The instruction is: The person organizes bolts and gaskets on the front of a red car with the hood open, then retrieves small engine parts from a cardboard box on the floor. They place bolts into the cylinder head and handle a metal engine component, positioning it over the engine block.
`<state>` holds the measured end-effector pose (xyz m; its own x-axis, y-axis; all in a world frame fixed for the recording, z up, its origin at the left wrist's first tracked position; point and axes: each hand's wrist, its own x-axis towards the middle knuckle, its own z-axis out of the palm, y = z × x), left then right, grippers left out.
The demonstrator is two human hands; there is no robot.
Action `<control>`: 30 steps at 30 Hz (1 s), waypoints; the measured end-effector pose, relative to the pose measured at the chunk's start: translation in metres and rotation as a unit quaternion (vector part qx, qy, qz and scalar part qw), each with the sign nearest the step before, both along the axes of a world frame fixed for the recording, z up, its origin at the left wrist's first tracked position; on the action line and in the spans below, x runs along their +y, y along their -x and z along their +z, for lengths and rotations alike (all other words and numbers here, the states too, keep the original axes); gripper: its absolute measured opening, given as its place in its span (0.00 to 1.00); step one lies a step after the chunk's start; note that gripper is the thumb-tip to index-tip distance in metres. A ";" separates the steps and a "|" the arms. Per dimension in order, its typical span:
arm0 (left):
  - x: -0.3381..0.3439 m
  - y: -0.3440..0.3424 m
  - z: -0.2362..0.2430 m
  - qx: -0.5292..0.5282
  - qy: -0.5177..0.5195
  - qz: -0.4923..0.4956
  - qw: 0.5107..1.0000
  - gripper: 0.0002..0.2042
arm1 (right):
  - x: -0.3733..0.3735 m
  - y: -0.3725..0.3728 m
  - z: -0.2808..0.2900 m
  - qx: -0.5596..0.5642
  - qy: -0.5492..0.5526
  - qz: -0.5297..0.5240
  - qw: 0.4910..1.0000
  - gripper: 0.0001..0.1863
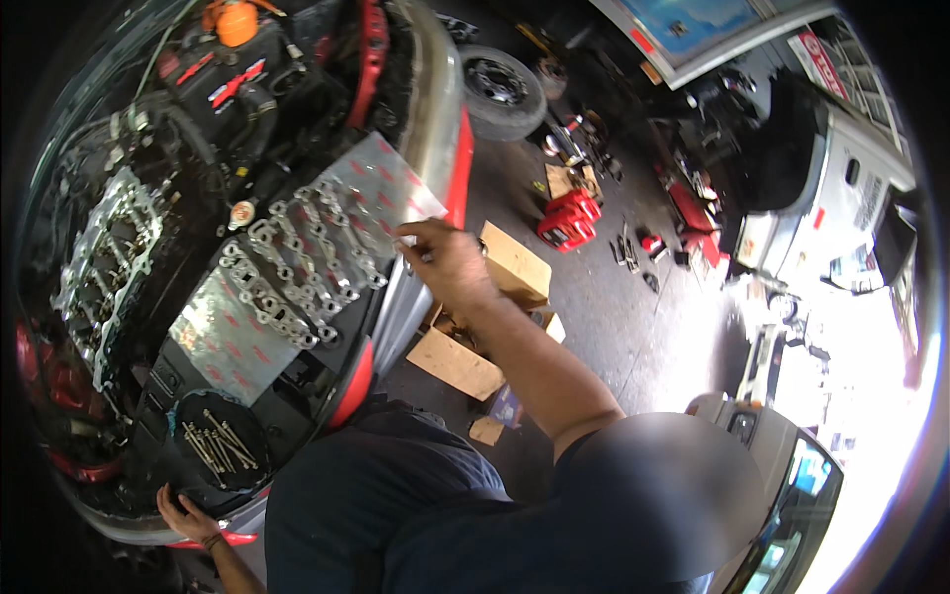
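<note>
My right hand (440,262) is closed at the right edge of a silvery, red-marked sheet (386,183), its fingertips around something small I cannot make out. Rows of flat metal gasket-like pieces (307,257) lie on that sheet across the car's front. My left hand (186,517) is open, fingers apart on the car's lower front edge, below a round dark tray (252,436) holding several long bolts (213,450). An uncovered engine (109,272) with a metal gasket around its top sits to the left.
An open cardboard box (455,361), a loose wheel (500,94), red cases (569,218) and scattered tools (623,252) are on the floor (594,317) to my right. A white vehicle (821,198) and a vehicle with dark windows (792,495) stand beyond. An orange cap (236,25) sits in the engine bay.
</note>
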<state>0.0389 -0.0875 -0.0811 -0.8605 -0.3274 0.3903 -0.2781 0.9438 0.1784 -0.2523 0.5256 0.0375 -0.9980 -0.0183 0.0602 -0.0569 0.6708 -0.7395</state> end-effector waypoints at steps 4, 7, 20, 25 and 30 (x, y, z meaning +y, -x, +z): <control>-0.012 0.004 -0.006 0.001 0.005 -0.021 1.000 0.22 | 0.094 -0.089 -0.017 -0.068 0.003 -0.180 0.981 0.10; -0.018 0.004 -0.010 -0.006 0.010 -0.013 1.000 0.23 | 0.128 -0.196 -0.060 -0.129 -0.082 -0.232 0.961 0.14; 0.165 0.020 0.043 0.155 -0.200 -0.245 0.936 0.20 | 0.120 -0.670 -0.126 -0.805 0.043 -0.054 0.589 0.17; 0.364 -0.036 -0.034 -0.363 -0.365 -0.415 0.750 0.16 | 0.144 -0.735 -0.143 -0.725 0.118 -0.249 0.632 0.15; 0.487 -0.057 -0.111 -0.636 -0.211 -0.440 0.598 0.16 | 0.175 -0.785 -0.185 -0.734 0.171 -0.289 0.591 0.15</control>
